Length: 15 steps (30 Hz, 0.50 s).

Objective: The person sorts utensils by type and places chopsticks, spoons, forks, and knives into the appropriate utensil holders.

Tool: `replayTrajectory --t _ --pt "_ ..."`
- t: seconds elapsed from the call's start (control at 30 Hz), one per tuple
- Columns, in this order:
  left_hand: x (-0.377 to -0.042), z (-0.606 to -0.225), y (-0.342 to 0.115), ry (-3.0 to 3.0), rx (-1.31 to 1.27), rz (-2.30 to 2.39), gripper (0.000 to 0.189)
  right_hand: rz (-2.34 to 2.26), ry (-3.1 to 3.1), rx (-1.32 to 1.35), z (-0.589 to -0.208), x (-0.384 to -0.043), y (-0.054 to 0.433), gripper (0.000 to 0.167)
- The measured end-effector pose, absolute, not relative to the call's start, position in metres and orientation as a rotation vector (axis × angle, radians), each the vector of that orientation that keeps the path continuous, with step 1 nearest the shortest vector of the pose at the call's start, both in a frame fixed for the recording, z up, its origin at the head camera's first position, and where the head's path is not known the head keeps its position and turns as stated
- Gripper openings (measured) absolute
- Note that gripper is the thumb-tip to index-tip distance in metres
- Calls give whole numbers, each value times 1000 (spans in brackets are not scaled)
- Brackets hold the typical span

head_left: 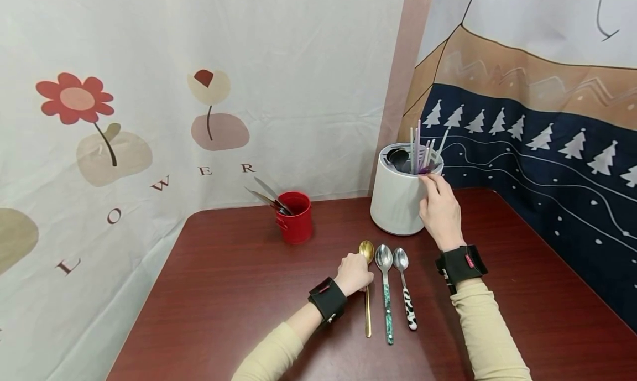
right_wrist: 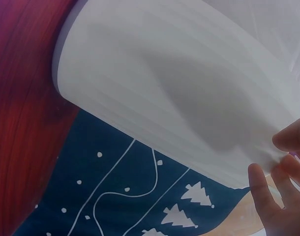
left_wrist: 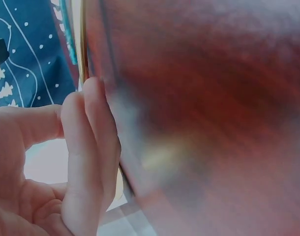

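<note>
My left hand (head_left: 354,273) pinches the handle of a gold spoon (head_left: 368,309) lying on the table; in the left wrist view its fingers (left_wrist: 81,147) bend against the thin handle. Beside it lie a spoon with a green marbled handle (head_left: 387,303) and a smaller spoon with a black-and-white handle (head_left: 410,309). My right hand (head_left: 442,212) touches the upper side and rim of a white utensil holder (head_left: 398,204), fingers fairly straight. The right wrist view shows its fingertips (right_wrist: 258,172) against the holder. Black utensils (head_left: 398,158) and thin pale and purple-handled ones (head_left: 418,149) stand inside.
A red cup (head_left: 298,226) with several knives (head_left: 269,196) leaning out to the left stands at the back of the brown table (head_left: 224,292). Hanging cloths (head_left: 308,93) close off the back and the right side, just behind the holder.
</note>
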<state>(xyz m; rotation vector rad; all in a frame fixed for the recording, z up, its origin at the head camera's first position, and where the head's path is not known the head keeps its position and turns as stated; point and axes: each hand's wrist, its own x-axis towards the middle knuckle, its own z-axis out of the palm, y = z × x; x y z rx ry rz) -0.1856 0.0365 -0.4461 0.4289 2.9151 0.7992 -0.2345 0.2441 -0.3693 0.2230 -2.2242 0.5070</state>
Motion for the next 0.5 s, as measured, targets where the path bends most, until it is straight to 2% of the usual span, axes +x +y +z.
replayTrajectory --t 0.2,0.5 --pt "-187 -439 34 2914 418 846 28 511 -2225 223 -369 -234 244 44" --pt "-189 -423 32 2917 423 914 35 507 -2225 223 -369 -234 244 44"
